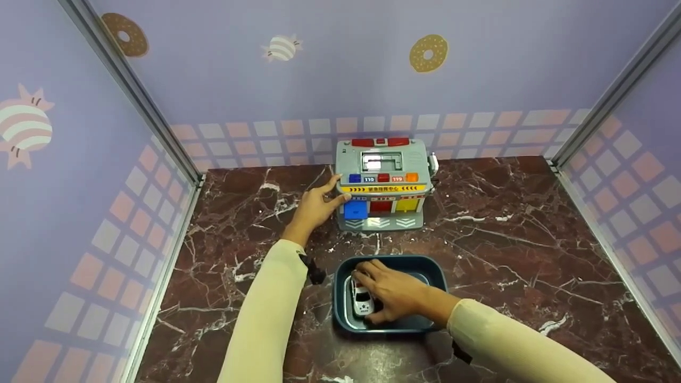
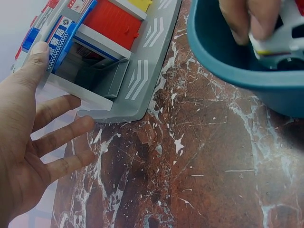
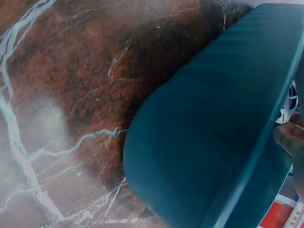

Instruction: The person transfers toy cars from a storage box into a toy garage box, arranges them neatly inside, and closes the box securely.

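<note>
A white toy police car (image 1: 364, 305) with dark windows and a red part sits inside a teal plastic basin (image 1: 337, 298). My right hand (image 1: 398, 291) reaches into the basin and grips the car between fingers and thumb. Behind the basin stands a grey toy emergency station (image 1: 343, 159) with red and yellow garage doors. Its blue door (image 1: 355, 211) is swung up, and the left wrist view shows a dark, open bay (image 2: 88, 69) below it. My left hand (image 1: 314, 207) is at the station's left side, thumb against the front near the blue door, other fingers spread.
The station stands on a dark red marbled tabletop (image 1: 505, 255), close to the purple back wall (image 1: 351, 85). Side walls with metal corner posts (image 1: 127, 80) bound the table left and right. A white part (image 1: 433, 164) sticks out from the station's right side.
</note>
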{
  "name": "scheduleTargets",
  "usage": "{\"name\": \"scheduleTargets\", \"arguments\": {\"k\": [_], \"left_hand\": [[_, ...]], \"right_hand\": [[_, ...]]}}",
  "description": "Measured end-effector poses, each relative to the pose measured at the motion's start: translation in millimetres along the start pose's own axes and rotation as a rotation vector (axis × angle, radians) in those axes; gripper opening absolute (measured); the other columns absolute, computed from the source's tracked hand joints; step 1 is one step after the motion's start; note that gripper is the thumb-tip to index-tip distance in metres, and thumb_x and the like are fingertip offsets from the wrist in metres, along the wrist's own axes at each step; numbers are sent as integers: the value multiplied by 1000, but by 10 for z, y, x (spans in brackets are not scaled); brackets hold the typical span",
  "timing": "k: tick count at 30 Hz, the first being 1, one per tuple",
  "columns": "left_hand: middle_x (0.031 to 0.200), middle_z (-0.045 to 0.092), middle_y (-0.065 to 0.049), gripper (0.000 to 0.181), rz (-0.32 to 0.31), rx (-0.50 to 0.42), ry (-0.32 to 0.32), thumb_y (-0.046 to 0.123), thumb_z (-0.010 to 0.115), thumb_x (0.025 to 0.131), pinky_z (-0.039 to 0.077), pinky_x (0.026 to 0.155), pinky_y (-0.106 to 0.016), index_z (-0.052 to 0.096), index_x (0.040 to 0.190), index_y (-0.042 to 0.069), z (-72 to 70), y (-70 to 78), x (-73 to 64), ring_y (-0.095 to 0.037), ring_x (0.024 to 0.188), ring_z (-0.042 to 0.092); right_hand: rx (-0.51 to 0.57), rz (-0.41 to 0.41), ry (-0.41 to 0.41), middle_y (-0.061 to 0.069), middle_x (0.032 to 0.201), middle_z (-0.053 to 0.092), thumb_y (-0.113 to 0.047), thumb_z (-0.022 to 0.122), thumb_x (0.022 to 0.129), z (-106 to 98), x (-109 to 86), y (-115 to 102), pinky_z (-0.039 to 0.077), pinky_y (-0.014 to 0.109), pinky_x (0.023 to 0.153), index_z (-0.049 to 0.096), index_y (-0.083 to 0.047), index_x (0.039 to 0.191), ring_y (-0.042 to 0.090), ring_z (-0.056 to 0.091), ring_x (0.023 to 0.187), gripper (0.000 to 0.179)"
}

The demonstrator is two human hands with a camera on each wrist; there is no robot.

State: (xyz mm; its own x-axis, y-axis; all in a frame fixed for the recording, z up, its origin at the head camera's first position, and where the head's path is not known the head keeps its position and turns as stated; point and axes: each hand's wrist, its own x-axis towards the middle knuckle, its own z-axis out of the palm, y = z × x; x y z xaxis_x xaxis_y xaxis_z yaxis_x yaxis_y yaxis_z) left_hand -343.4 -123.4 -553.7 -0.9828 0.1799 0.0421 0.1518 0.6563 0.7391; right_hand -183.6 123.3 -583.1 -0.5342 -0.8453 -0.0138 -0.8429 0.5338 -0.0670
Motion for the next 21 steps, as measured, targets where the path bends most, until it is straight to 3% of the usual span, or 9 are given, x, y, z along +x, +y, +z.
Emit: {"name": "scheduleTargets", "arguments": {"k": [7,15,21], "left_hand": [[112,81,-20,75,-3,16,-8,66,71,102,55,111,-54,44,169,44,-3,-7,13,-24,91,69],[140,75,-23,74,8,-14,-10,63,72,102,55,112,-55,45,169,42,-8,1,13,-27,107,76],[135,77,-23,73,13,-20,-6,61,72,103,55,111,-54,47,168,41,-11,6,3,-27,100,74]], "right_hand": [[38,-8,55,18,154,55,-60,83,89,-35,-60,51,55,42,118,52,0,159,34,56,139,97],[46,5,69,18,152,56,-62,84,88,-111,-107,83,57,40,115,51,-2,159,32,56,138,99],[65,22,55,18,153,55,-62,84,89,-166,-146,102,57,41,114,49,-4,161,32,56,138,99]]}}
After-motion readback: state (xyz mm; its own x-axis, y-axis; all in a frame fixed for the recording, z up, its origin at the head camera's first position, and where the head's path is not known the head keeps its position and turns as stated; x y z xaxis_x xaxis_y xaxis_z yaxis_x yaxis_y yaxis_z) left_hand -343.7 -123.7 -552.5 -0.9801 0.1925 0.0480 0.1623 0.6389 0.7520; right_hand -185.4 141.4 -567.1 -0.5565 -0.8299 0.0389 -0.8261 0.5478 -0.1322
